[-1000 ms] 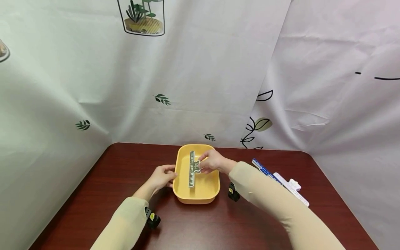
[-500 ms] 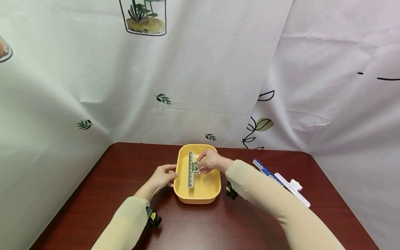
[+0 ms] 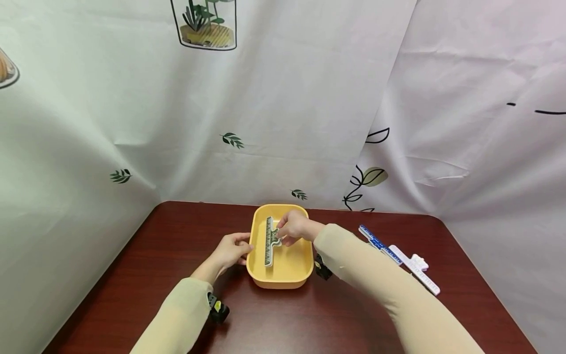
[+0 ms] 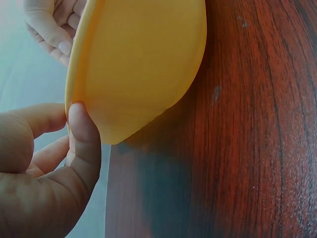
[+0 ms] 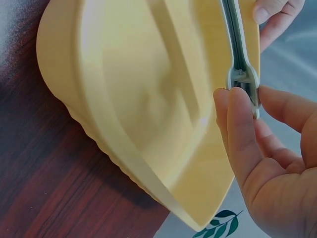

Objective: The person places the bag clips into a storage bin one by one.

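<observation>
A yellow plastic tray point(image 3: 280, 284) stands on the dark red table. My left hand point(image 3: 230, 251) holds its left rim; in the left wrist view the thumb point(image 4: 85, 130) presses the outer wall. Over the tray's inside, my right hand point(image 3: 297, 227) pinches the handle of a long green clip point(image 3: 268, 242) printed with a piano-key pattern. The right wrist view shows the clip point(image 5: 238, 37) edge-on, thumb and fingers on either side of its handle. The clip's bar runs lengthwise along the tray's left part. Whether it touches the tray floor I cannot tell.
Right of the tray, a blue ruler-like clip point(image 3: 380, 244) and a white ruler-like clip point(image 3: 415, 270) lie slantwise, end near end. White patterned cloth point(image 3: 283, 123) hangs behind the table's back edge and along its sides.
My right hand has shifted slightly left and down in the tray with the green clip. The left hand keeps its hold on the rim.
</observation>
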A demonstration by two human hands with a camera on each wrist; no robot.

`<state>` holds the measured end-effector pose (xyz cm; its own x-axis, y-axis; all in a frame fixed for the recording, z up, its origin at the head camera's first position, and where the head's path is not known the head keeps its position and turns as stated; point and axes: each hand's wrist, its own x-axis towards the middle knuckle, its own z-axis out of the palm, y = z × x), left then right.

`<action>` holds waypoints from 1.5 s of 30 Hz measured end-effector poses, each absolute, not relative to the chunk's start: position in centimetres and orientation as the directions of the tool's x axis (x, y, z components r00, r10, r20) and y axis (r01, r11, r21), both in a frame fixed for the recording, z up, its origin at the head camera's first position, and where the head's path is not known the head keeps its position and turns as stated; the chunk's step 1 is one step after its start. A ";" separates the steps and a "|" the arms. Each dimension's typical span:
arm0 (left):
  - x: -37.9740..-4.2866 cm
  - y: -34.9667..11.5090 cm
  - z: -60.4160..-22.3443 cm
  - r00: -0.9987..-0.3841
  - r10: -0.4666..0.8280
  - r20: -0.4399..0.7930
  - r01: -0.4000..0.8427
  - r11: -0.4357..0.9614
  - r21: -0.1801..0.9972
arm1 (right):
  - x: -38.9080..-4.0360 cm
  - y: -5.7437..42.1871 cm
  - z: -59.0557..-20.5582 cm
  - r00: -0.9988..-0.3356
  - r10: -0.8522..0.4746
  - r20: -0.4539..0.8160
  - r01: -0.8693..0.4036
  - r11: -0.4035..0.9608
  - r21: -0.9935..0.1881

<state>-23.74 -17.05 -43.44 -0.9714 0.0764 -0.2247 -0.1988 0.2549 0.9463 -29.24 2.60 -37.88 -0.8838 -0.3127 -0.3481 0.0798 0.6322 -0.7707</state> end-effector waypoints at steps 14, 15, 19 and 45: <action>-23.8 -17.3 -43.3 -0.972 0.085 -0.219 -0.190 0.260 0.947 | -29.5 1.9 -37.6 -0.864 -0.345 -0.366 0.056 0.656 -0.753; -23.8 -17.3 -43.3 -0.972 0.083 -0.218 -0.191 0.259 0.947 | -29.5 1.9 -37.7 -0.863 -0.347 -0.367 0.056 0.656 -0.752; -23.9 -17.2 -43.4 -0.972 0.083 -0.222 -0.194 0.260 0.946 | -29.7 1.7 -37.8 -0.859 -0.343 -0.381 0.069 0.659 -0.749; -23.6 -17.2 -43.2 -0.971 0.088 -0.222 -0.192 0.265 0.945 | -30.2 -0.1 -39.6 -0.885 -0.264 -0.383 0.109 0.683 -0.723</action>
